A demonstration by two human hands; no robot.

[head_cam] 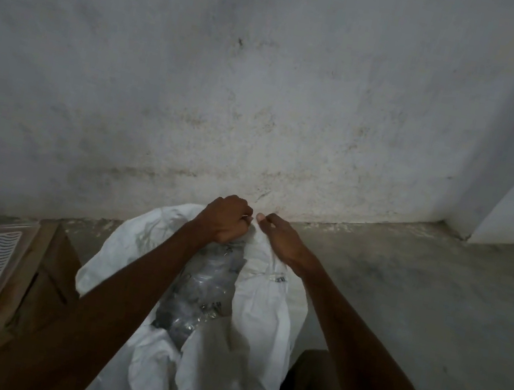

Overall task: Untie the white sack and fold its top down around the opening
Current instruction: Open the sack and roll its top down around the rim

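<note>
Two bare hands meet at the far rim of the white woven plastic sack (250,300), which stands on the grey concrete floor (437,295) close to the stained wall (269,76). Its mouth already gapes, showing a clear plastic bag of dark small parts (201,288) inside. The left hand (225,220) is a closed fist bunched on the rim fabric; the right hand (282,239) lies just beside it, its fingers (267,219) pressed together, pinching the same edge. Judging by this, the tie is off and the cuff is being started. Pulling both grips from one spot could drag the whole sack toward the wall or tip it, and the slick weave may spring back up unrolled. A brown cardboard box (37,286) stands just left of the sack.
</note>
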